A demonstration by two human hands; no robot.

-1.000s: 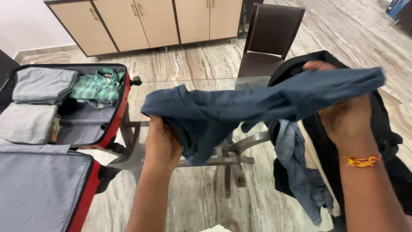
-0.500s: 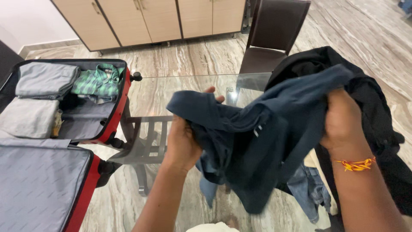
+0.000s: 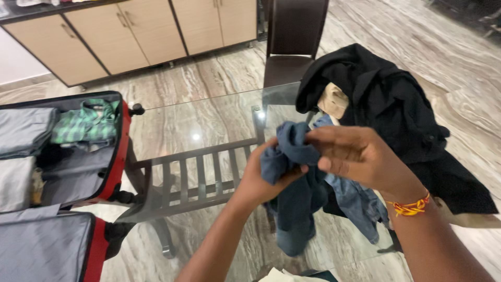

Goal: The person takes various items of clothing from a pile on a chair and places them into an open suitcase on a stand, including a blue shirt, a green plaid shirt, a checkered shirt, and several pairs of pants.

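Both forearms bare, no sleeves. Right wrist: thin orange-and-yellow knotted thread band [image 3: 410, 207]. Hands ungloved, no rings visible.

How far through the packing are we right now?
Done: the open red suitcase already holds a folded green plaid shirt and grey folded pieces. In hand: the left hand and right hand have a dark blue garment bunched between them above the glass table. Left: a black garment, denim and a beige piece lie unfolded on the table.
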